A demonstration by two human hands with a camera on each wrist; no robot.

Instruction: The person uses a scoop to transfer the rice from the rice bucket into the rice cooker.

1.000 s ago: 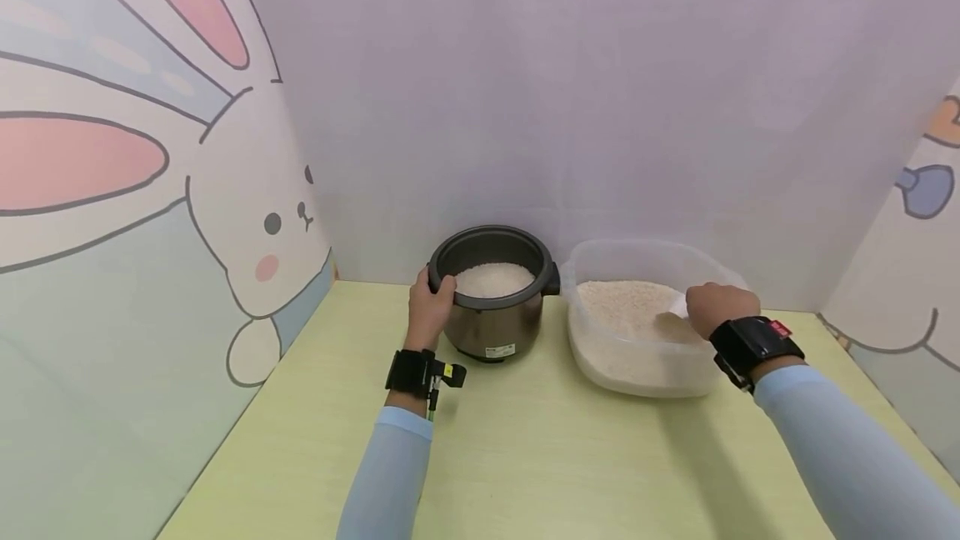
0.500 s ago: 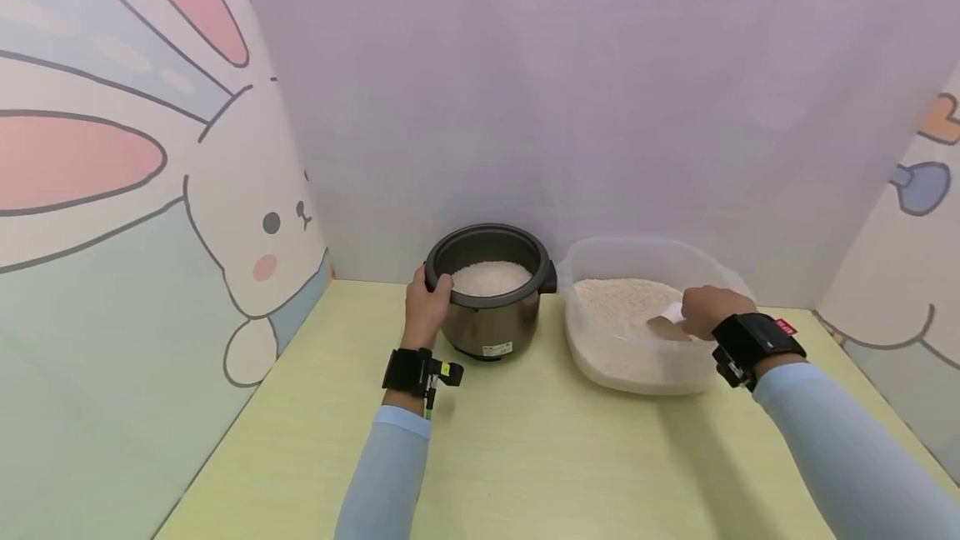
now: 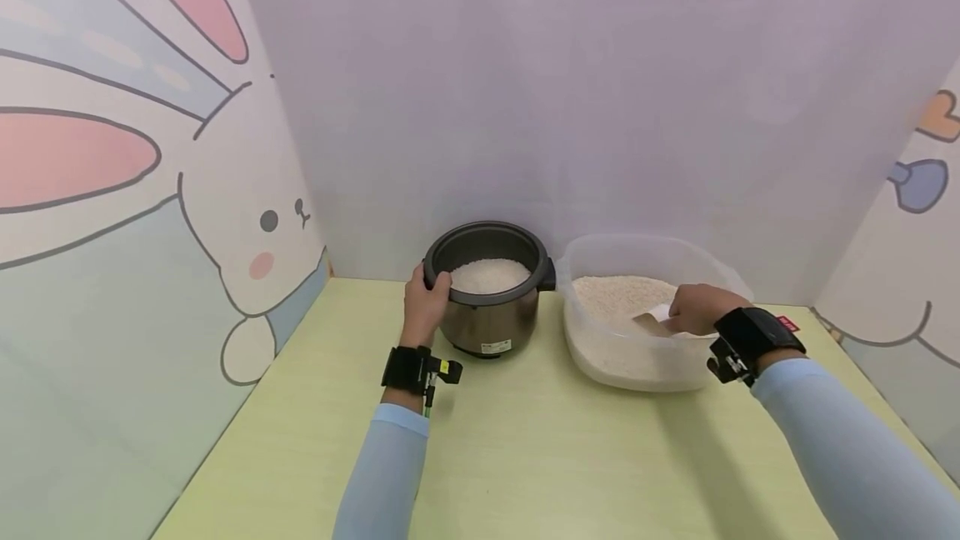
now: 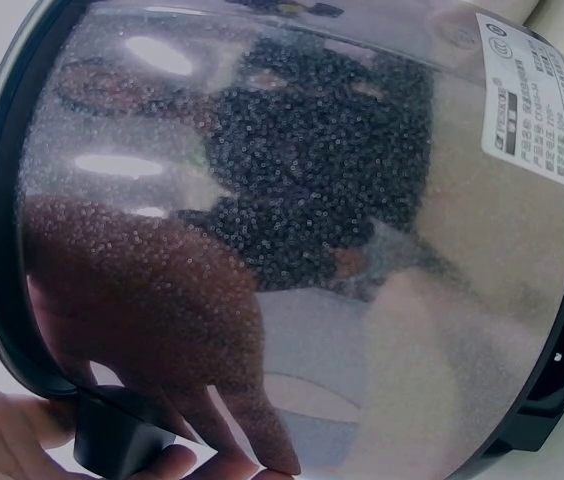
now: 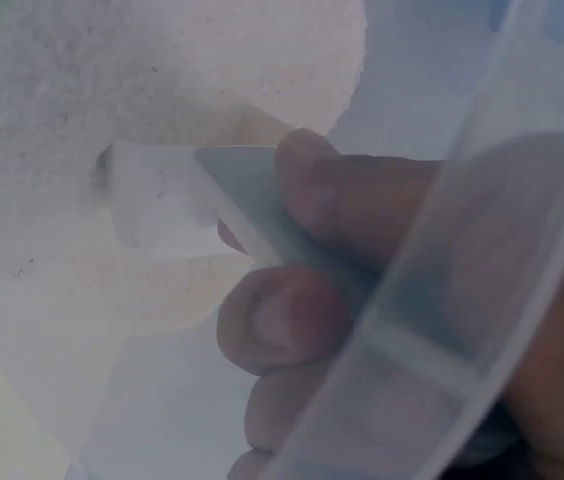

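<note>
My left hand [image 3: 425,307] grips the left side of a brown rice cooker [image 3: 487,327], thumb over its black rim. In the left wrist view the fingers curl about the cooker's black side handle [image 4: 117,435]. White rice [image 3: 491,276] lies inside the lidless cooker. To the right stands a translucent plastic tub [image 3: 678,373] part-filled with rice [image 3: 618,297]. Inside its right side, my right hand [image 3: 703,309] holds a white scoop [image 5: 162,195] by the handle. The scoop's front end sits in the rice; the tub's wall partly covers the hand in the right wrist view.
Cooker and tub stand close together at the back of a pale yellow-green table [image 3: 525,448]. Behind them hangs a light purple backdrop [image 3: 525,107]. A rabbit-printed panel [image 3: 247,273] borders the left, and another printed panel [image 3: 885,290] the right.
My right hand has moved slightly left within the tub, pushing the scoop across the rice. My left hand keeps its hold on the cooker, and the view has shifted a little.
</note>
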